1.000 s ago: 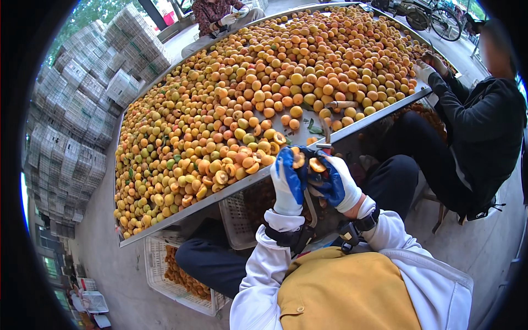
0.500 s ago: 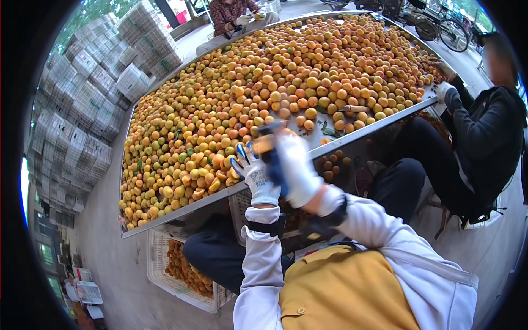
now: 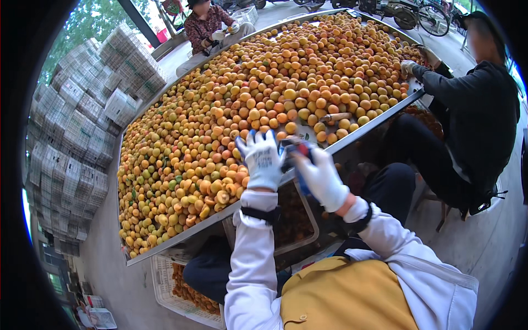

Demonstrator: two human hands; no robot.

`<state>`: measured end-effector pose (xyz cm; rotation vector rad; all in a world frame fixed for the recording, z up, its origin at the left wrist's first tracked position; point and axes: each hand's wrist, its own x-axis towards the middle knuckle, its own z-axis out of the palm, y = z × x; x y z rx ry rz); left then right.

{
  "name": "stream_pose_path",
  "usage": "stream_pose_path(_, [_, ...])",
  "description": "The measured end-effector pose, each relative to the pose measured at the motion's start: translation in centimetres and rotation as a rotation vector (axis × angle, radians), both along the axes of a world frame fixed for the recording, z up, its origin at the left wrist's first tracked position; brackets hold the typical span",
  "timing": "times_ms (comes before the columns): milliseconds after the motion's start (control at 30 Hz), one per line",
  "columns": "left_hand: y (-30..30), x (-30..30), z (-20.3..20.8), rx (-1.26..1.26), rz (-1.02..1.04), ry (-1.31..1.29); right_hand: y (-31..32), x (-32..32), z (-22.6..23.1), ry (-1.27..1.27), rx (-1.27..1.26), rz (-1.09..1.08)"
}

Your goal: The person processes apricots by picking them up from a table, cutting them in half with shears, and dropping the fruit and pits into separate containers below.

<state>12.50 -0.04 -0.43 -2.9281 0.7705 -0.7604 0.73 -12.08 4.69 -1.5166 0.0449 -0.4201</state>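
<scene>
A broad heap of yellow-orange apricots point(image 3: 181, 132) covers the metal-edged table point(image 3: 192, 233) in front of me. My left hand point(image 3: 263, 164), in a white glove with blue fingertips, is back up over the fruit at the near edge. Its fingers are apart, and I see nothing held in it. Close beside it, my right hand point(image 3: 324, 179), gloved alike, is closed around a dark handheld thing point(image 3: 294, 146) with a reddish part. Motion blur hides its kind. Several split apricots point(image 3: 223, 197) lie left of my left hand.
Below the table stands a white crate point(image 3: 159, 280) of orange fruit pieces, with another crate point(image 3: 314, 234) near my knees. A wooden-handled tool point(image 3: 335, 116) rests among the apricots. Co-workers sit at right point(image 3: 467, 110) and far left point(image 3: 209, 27). Stacked crates point(image 3: 71, 148) line the left.
My view has shifted slightly. My right hand has moved down and right from beside the left one, with the dark thing still in it. My left hand remains at the heap's edge.
</scene>
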Motion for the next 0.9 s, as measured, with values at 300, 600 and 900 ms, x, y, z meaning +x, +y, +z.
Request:
stream_pose_path(300, [-10.0,9.5,-1.3,0.364,0.119,0.509,-10.4,-2.6,-3.0,0.144,0.418,-0.116])
stream_pose_path(600, [-8.4,9.6,-3.2,-0.228,0.026,0.564,-10.1,-2.8,-3.7,0.087,0.133,0.006])
stream_pose_path(900, [-6.2,7.1,-2.9,-0.165,-0.214,0.505,-8.0,-2.5,-4.7,0.066,0.149,0.0])
